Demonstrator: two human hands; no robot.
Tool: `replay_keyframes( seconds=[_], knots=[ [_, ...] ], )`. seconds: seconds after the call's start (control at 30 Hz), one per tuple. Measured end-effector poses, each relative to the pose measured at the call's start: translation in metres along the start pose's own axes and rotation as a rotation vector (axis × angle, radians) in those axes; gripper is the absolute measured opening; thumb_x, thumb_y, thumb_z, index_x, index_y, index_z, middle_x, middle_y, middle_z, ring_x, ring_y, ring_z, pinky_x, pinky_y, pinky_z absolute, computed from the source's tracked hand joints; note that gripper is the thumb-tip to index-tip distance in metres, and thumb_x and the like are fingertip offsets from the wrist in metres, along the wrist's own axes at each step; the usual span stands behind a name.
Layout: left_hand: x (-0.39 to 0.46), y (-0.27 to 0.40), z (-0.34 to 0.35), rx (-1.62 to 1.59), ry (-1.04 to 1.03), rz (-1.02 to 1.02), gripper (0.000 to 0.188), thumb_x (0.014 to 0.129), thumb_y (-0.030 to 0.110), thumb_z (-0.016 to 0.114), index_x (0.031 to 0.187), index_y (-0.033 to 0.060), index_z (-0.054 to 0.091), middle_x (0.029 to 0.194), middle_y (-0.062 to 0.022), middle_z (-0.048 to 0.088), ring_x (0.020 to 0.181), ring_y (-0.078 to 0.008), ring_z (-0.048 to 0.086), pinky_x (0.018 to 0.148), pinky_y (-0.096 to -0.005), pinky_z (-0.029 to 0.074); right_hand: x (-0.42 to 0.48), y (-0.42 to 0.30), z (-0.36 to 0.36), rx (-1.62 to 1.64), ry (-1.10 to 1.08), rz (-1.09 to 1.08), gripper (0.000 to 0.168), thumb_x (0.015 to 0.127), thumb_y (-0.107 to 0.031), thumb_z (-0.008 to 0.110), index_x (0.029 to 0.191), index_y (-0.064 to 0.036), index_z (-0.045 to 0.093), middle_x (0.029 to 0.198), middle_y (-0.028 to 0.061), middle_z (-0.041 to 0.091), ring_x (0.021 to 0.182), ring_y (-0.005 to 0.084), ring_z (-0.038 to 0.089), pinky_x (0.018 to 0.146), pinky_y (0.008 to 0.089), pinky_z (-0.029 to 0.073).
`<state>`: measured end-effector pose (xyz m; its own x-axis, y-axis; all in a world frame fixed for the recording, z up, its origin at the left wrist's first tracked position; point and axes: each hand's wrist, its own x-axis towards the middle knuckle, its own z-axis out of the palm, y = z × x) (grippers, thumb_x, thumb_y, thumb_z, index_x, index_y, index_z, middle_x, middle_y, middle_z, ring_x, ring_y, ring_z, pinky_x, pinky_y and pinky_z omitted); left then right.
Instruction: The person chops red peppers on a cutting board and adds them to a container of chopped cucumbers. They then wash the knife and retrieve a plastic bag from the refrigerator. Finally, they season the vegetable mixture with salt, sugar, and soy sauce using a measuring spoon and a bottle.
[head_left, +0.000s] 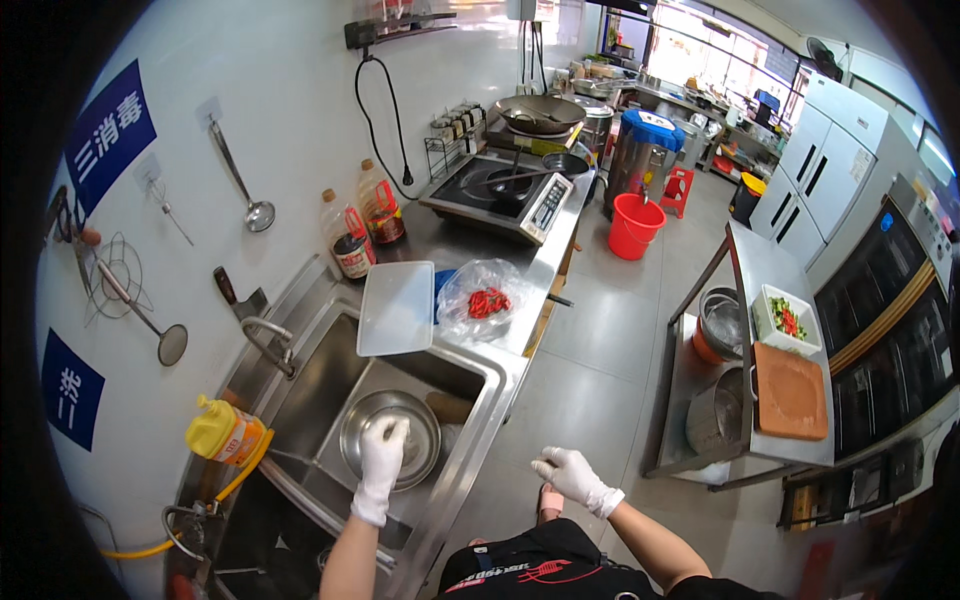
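My left hand (382, 459), in a white glove, is over a round stainless steel bowl (424, 448) in the sink (491, 382). Its fingers are curled; whether they grip anything cannot be made out. Over the floor to the right of the sink hangs my right hand (571, 474), also gloved, fingers slightly apart and holding nothing visible. Beyond the bowl, a translucent plastic lid (395, 309) lies across the sink's far edge. Beside it on the counter is a clear plastic bag (456, 295) with cut red peppers (488, 302).
A curved faucet (262, 337) and yellow jug (217, 431) stand along the wall side. An induction cooker (499, 196) sits farther along the counter. To the right, a steel table (787, 259) carries a brown board (791, 390) and white vegetable tub (814, 341). A red bucket (636, 229) stands on the floor.
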<state>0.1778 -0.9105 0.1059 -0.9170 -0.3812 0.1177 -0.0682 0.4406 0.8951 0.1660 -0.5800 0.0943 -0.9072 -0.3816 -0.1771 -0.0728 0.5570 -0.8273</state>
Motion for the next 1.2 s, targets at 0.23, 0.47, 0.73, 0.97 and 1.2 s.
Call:
replay_keyframes(
  seconds=[0.23,0.47,0.73,0.97,1.2],
  knots=[
    [0.177,-0.021,0.141,0.243,0.252,-0.197,0.081,0.073,0.042,0.078,0.129,-0.0071,0.048,0.128,-0.0264,0.055,0.117,-0.0347,0.055,0.098,-0.0401,0.044,0.157,0.045,-0.091,0.050,0.176,0.087,0.033,0.085,-0.029,0.065,0.098,0.002,0.065,0.093,0.0233,0.067,0.090,0.0363,0.065,0.082,0.0417,0.050],
    [0.246,-0.032,0.177,0.238,0.397,-0.206,0.025,0.085,0.016,0.048,0.080,-0.0012,0.065,0.073,-0.0155,0.066,0.072,-0.0255,0.063,0.067,-0.0405,0.048,0.292,0.044,-0.116,-0.001,0.393,-0.003,0.051,0.081,-0.039,0.067,0.109,0.003,0.061,0.105,0.0244,0.066,0.099,0.0373,0.064,0.086,0.0427,0.049],
    [0.263,0.009,0.126,0.401,0.294,0.213,0.020,0.088,0.013,0.058,0.086,-0.0058,0.065,0.075,-0.0089,0.065,0.072,-0.0177,0.058,0.069,-0.0329,0.046,0.364,0.017,-0.082,0.255,0.285,0.145,0.027,0.078,-0.029,0.067,0.086,-0.003,0.069,0.091,0.0254,0.066,0.088,0.0414,0.064,0.079,0.0456,0.050],
    [0.270,0.172,0.127,-0.272,-0.014,-0.296,0.031,0.095,0.027,0.055,0.103,-0.0017,0.063,0.085,-0.0015,0.057,0.079,-0.0130,0.053,0.075,-0.0278,0.045,0.375,-0.008,-0.126,0.193,0.383,0.154,0.016,0.082,-0.018,0.057,0.084,-0.005,0.066,0.086,0.0224,0.065,0.084,0.0427,0.062,0.073,0.0486,0.046],
    [0.326,0.199,0.212,-0.336,-0.528,-0.060,0.045,0.097,0.039,0.051,0.119,0.0003,0.056,0.092,-0.0074,0.065,0.083,-0.0149,0.062,0.069,-0.0274,0.048,0.329,-0.035,-0.239,0.729,0.562,-0.042,0.022,0.087,-0.019,0.062,0.083,0.002,0.064,0.083,0.0156,0.064,0.083,0.0323,0.061,0.075,0.0384,0.047]
  ],
)
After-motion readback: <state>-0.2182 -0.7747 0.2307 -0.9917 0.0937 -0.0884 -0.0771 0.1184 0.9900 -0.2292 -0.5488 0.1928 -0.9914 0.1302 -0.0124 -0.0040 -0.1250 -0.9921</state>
